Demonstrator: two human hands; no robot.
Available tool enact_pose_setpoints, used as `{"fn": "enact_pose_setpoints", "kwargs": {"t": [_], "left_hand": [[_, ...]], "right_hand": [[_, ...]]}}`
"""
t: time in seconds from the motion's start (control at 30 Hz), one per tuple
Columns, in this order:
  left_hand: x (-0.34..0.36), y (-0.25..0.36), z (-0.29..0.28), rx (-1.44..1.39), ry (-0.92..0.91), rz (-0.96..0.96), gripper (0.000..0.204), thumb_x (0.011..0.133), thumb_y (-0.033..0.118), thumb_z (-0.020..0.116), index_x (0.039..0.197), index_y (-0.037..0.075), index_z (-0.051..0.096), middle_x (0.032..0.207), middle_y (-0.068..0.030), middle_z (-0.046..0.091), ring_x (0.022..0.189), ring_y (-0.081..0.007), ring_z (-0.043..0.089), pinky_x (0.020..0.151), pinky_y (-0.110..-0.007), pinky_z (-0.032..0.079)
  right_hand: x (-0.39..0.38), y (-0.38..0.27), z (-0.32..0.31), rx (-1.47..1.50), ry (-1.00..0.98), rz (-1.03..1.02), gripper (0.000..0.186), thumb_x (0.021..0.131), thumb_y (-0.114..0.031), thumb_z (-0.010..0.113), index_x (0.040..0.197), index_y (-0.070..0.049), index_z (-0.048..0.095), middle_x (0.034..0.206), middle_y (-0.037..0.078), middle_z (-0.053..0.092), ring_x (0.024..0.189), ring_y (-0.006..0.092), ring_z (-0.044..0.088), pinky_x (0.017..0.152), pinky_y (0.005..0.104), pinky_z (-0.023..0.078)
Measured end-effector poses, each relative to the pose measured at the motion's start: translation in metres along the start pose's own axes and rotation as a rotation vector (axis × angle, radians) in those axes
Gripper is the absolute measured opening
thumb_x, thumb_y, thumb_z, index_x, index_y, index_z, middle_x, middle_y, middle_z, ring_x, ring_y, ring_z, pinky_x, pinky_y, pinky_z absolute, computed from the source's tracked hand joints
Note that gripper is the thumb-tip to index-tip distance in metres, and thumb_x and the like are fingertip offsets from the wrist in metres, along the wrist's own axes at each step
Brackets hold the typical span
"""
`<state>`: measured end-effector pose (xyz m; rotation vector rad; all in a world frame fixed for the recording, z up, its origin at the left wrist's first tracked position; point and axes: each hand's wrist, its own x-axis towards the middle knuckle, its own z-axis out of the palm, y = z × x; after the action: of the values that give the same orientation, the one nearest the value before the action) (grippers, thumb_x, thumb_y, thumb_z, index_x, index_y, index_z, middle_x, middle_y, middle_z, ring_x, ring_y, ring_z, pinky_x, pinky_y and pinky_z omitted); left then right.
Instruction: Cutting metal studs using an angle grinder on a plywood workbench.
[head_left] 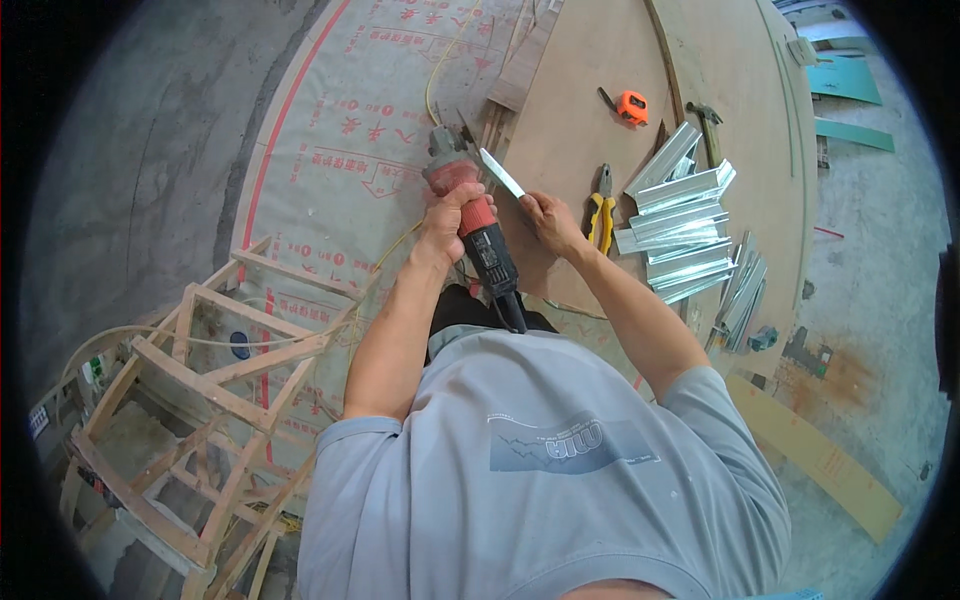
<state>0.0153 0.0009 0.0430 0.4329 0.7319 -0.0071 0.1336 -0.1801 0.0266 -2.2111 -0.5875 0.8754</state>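
Observation:
My left hand [450,222] grips a red and black angle grinder [485,252], its head pointing away from me. My right hand [548,220] holds a shiny metal strip [503,173] that angles up toward the grinder head; whether they touch I cannot tell. Just right of that hand, yellow-and-black pliers [601,218] lie on a plywood sheet [570,90]. A pile of cut metal channel pieces [680,230] is further right, with a hammer [708,125] above it and an orange tape measure [631,108] toward the back.
A wooden frame [230,390] stands at lower left on printed floor sheeting [330,140], beside bare concrete [170,170]. A yellow cord [435,70] runs along the sheeting. Teal boards [840,80] lie at upper right, a long beige strip [820,460] at lower right.

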Motion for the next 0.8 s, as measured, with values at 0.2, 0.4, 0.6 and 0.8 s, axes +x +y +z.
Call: {"fn": "enact_pose_setpoints", "kwargs": {"t": [0.2, 0.4, 0.6, 0.8], "left_hand": [[0.020, -0.004, -0.024, -0.042, 0.086, -0.020, 0.028, 0.079, 0.014, 0.074, 0.099, 0.004, 0.057, 0.086, -0.0140, 0.066, 0.074, -0.0274, 0.066, 0.069, -0.043, 0.058], [-0.002, 0.022, 0.001, 0.013, -0.036, -0.057, 0.027, 0.079, 0.014, 0.074, 0.097, 0.001, 0.057, 0.083, -0.0136, 0.066, 0.071, -0.0256, 0.066, 0.067, -0.039, 0.058], [-0.026, 0.072, 0.007, 0.121, -0.124, -0.048, 0.031, 0.082, 0.018, 0.073, 0.104, 0.002, 0.059, 0.090, -0.0115, 0.067, 0.082, -0.0254, 0.068, 0.077, -0.040, 0.058], [-0.026, 0.077, 0.013, 0.162, -0.164, -0.055, 0.028, 0.083, 0.018, 0.071, 0.103, 0.002, 0.059, 0.093, -0.0123, 0.067, 0.081, -0.0254, 0.068, 0.077, -0.040, 0.059]], "right_hand": [[0.001, 0.000, 0.007, 0.066, 0.048, -0.060, 0.036, 0.101, -0.033, 0.049, 0.106, -0.001, 0.065, 0.079, 0.021, 0.063, 0.076, 0.0387, 0.061, 0.070, 0.0443, 0.047], [-0.014, 0.000, -0.002, 0.072, 0.102, -0.077, 0.032, 0.101, -0.030, 0.052, 0.105, -0.001, 0.065, 0.080, 0.018, 0.063, 0.073, 0.0341, 0.059, 0.069, 0.0399, 0.047], [-0.062, -0.020, -0.021, 0.136, 0.269, -0.181, 0.027, 0.100, -0.024, 0.056, 0.110, -0.001, 0.065, 0.081, 0.017, 0.062, 0.073, 0.0290, 0.059, 0.069, 0.0358, 0.047], [-0.090, -0.034, -0.026, 0.411, 0.498, -0.194, 0.026, 0.102, -0.021, 0.056, 0.114, 0.001, 0.063, 0.078, 0.000, 0.055, 0.074, 0.0101, 0.050, 0.066, 0.0253, 0.043]]}}
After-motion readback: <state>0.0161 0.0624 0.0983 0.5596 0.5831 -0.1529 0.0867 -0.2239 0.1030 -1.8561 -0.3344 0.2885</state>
